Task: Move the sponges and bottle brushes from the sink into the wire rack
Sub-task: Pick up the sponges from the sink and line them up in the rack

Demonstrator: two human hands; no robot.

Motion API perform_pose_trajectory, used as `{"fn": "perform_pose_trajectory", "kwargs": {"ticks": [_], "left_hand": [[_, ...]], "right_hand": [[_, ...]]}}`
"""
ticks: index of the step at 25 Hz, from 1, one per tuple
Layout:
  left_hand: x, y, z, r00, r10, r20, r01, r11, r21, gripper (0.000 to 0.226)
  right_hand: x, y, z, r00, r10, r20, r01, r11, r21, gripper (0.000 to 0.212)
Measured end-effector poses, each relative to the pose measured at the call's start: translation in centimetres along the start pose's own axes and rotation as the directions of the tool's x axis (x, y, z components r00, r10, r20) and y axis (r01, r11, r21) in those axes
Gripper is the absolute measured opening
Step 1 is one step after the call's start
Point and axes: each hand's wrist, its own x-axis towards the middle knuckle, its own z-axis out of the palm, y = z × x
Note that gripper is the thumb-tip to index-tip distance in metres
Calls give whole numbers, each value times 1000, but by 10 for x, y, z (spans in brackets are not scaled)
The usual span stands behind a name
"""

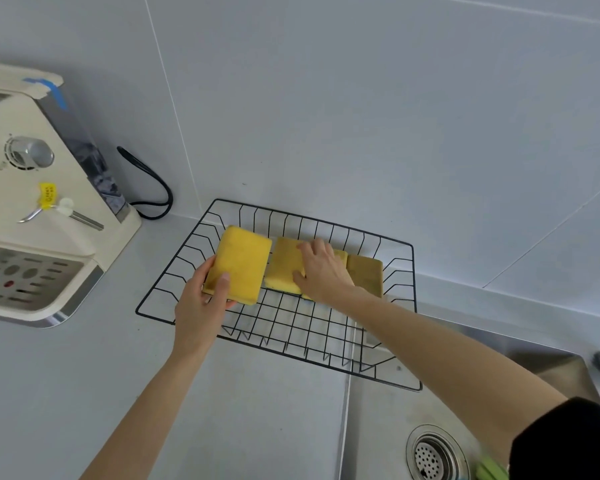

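Two bare hands work over a black wire rack (291, 327) that sits on the pale grey desk (84, 375), its right end overhanging the steel sink (378, 420). Largest beside it is a cream countertop appliance (39, 209) at the left, with a drip tray, a steel nozzle, a yellow tag and strips of blue tape on its top edge; a black cord (153, 188) loops behind it against the tiled wall. In the sink, the round drain strainer (435, 457) shows at the bottom, and just right of it a green object (489, 471), mostly cut off, too little visible to tell what it is.

Inside the rack, along its far side, lie the sponges. The left hand (201, 306) has its grip closed around the near end of a large yellow sponge (239, 263), thumb on top, holding it tilted over the rack's left part. The right hand (323, 271) rests with fingers spread and loosely curled over a second yellow sponge (284, 265); I cannot tell whether it is pinching it or only pressing on it. A darker brownish sponge (366, 273) lies just right of that hand, touching its neighbour.
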Motion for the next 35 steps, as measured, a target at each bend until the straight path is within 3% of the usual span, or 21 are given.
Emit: {"fn": "perform_pose_trajectory", "kwargs": {"ticks": [3, 5, 13, 20, 27, 30, 32, 35], "left_hand": [[1, 0, 1, 1000, -3, -8, 3, 1000, -8, 45], [1, -1, 1, 1000, 1, -5, -1, 1000, 7, 45], [12, -1, 1, 1000, -26, 15, 26, 999, 20, 44], [55, 6, 20, 998, -15, 54, 1, 969, 247, 43], [77, -14, 39, 975, -205, 86, 166, 929, 332, 44], [79, -21, 41, 971, -208, 116, 118, 843, 525, 49], [79, -24, 43, 977, -149, 149, 41, 827, 561, 58], [78, -25, 47, 963, -104, 247, -67, 798, 598, 68]], "right_hand": [[1, -3, 12, 980, -174, 93, 190, 961, -200, 78], [4, -7, 23, 972, -193, 134, 221, 944, -246, 84], [4, 14, 43, 982, -186, 42, 191, 943, -274, 66], [4, 26, 44, 972, -227, 67, 236, 947, -217, 64], [6, 29, 43, 965, -230, 125, 251, 950, -186, 68], [8, 28, 38, 963, -223, 153, 243, 961, -131, 70], [9, 31, 30, 968, -206, 146, 214, 976, -39, 73], [3, 40, 28, 977, -183, 107, 192, 977, -88, 75]]}}
